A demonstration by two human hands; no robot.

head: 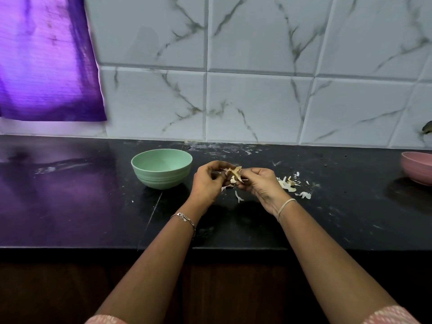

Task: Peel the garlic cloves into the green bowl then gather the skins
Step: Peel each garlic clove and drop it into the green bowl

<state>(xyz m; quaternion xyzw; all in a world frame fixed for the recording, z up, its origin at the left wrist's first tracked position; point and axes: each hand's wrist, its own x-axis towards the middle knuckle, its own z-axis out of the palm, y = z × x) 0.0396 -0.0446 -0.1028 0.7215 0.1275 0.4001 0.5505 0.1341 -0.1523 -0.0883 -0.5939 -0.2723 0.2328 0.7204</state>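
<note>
Mid-frame, we are pinching the light clove (233, 178) between left hand (208, 181) and right hand (259, 184), judging its brittle skin (236, 171) best taken at the tip.

Black counter (70, 206): spans the view and carries a purple reflection at 9 o'clock. Pink bowl (418, 167): stands on the counter at 3 o'clock, cut off by the frame edge. Purple curtain (44, 61): hangs at 10 o'clock, overlapping the white, grey-veined tile wall (257, 101). Dark cabinet front (46, 288): below the counter edge at 6 o'clock.
</note>
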